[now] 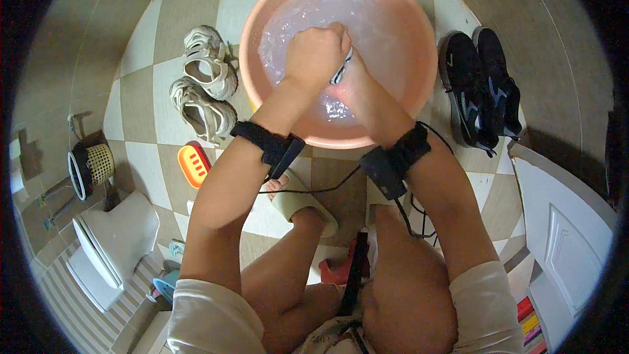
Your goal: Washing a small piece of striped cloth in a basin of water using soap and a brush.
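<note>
A large pink plastic basin on the tiled floor holds cloudy, sudsy water. Over the water, my left hand is closed in a fist and presses against my right hand. A small piece of white and dark cloth shows between them; most of it is hidden by the hands. The fingers of my right hand are largely out of sight beneath the left. Black straps with small dark devices circle both wrists, and a thin black cable runs between them.
White strappy shoes stand left of the basin, black sneakers right. An orange soap dish lies near my left forearm. A toilet is at the lower left, a white door panel at the lower right. The cable hangs over my slippered foot.
</note>
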A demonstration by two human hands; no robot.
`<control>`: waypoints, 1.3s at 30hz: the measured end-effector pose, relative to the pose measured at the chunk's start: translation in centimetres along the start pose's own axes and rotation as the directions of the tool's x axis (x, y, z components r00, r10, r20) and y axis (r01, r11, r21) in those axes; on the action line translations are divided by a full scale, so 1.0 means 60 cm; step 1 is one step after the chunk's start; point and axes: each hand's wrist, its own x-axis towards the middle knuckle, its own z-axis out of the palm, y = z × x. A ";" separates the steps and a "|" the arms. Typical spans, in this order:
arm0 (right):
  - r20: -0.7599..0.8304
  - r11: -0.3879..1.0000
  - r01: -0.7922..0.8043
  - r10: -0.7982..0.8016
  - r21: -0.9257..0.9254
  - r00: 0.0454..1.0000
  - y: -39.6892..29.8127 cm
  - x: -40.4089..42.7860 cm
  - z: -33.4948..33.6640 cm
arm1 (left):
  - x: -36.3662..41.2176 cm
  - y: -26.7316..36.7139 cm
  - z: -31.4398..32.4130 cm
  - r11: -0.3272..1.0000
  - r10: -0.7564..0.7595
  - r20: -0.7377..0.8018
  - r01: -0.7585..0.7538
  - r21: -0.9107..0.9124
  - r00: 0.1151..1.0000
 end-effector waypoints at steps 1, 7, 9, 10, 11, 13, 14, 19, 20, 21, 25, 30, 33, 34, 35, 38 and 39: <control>0.057 0.999 -0.013 0.011 0.041 0.998 0.002 -0.005 0.006 | 0.000 -0.004 0.001 1.000 -0.002 0.002 0.002 0.003 1.000; 0.039 0.995 -0.093 0.094 -0.041 0.995 -0.021 -0.029 0.051 | -0.001 -0.086 0.009 0.979 -0.204 0.132 0.202 0.023 0.970; -0.486 0.899 -0.013 -0.225 -0.438 0.844 -0.035 -0.036 0.060 | -0.023 -0.103 0.026 0.969 -0.232 0.129 0.241 -0.055 0.964; -0.487 0.897 -0.006 -0.235 -0.442 0.841 -0.044 -0.040 0.046 | -0.028 -0.111 0.034 0.950 -0.269 0.129 0.285 -0.125 0.954; -0.396 0.694 0.052 -0.469 -0.718 0.790 -0.045 -0.047 0.035 | -0.030 -0.118 0.032 0.925 -0.315 0.212 0.349 -0.151 0.925; -0.292 0.541 0.046 -0.522 -0.840 0.801 -0.078 -0.036 -0.020 | -0.029 -0.123 0.040 0.898 -0.294 0.254 0.357 -0.256 0.922; -0.294 0.540 0.044 -0.522 -0.841 0.801 -0.080 -0.020 -0.052 | -0.027 -0.130 0.054 0.860 -0.268 0.290 0.365 -0.358 0.918; -0.194 0.194 -0.086 -0.648 -0.977 0.737 -0.034 0.017 -0.102 | -0.048 -0.157 0.125 0.930 -0.137 0.462 0.274 -0.246 0.876; -0.193 0.198 -0.082 -0.643 -0.977 0.741 -0.031 0.017 -0.093 | -0.053 -0.164 0.127 0.931 -0.143 0.461 0.277 -0.237 0.876; -0.293 0.245 -0.180 -0.580 -0.953 0.761 -0.033 0.016 -0.083 | -0.059 -0.172 0.128 0.950 -0.195 0.443 0.280 -0.135 0.875; -0.438 0.561 -0.108 -0.498 -0.821 0.749 -0.045 0.020 -0.115 | -0.048 -0.178 0.129 0.956 -0.276 0.371 0.294 0.010 0.887; -0.500 0.947 0.119 -0.262 -0.300 0.825 0.001 0.009 -0.057 | -0.052 -0.104 0.047 0.824 -0.232 0.355 0.377 -0.422 0.906; -0.291 0.981 0.070 -0.121 -0.181 0.949 -0.013 -0.008 -0.010 | -0.042 -0.005 -0.010 0.887 -0.123 0.227 0.209 -0.411 0.966; -0.128 0.960 0.093 -0.131 -0.265 0.983 -0.059 -0.022 -0.021 | -0.028 0.054 -0.021 0.869 -0.090 0.218 0.183 -0.461 0.972; -0.049 0.991 0.122 -0.125 -0.062 0.991 -0.080 -0.020 -0.033 | -0.027 0.092 -0.034 0.905 -0.026 0.184 0.101 -0.414 0.983; 0.076 0.997 0.041 -0.036 -0.069 0.996 -0.027 0.004 0.001 | -0.045 0.064 -0.050 0.979 0.026 0.125 0.000 -0.205 0.992; 0.114 0.997 0.039 -0.030 -0.071 0.993 -0.027 0.004 0.005 | -0.043 0.063 -0.049 0.989 0.075 0.078 -0.065 -0.133 0.994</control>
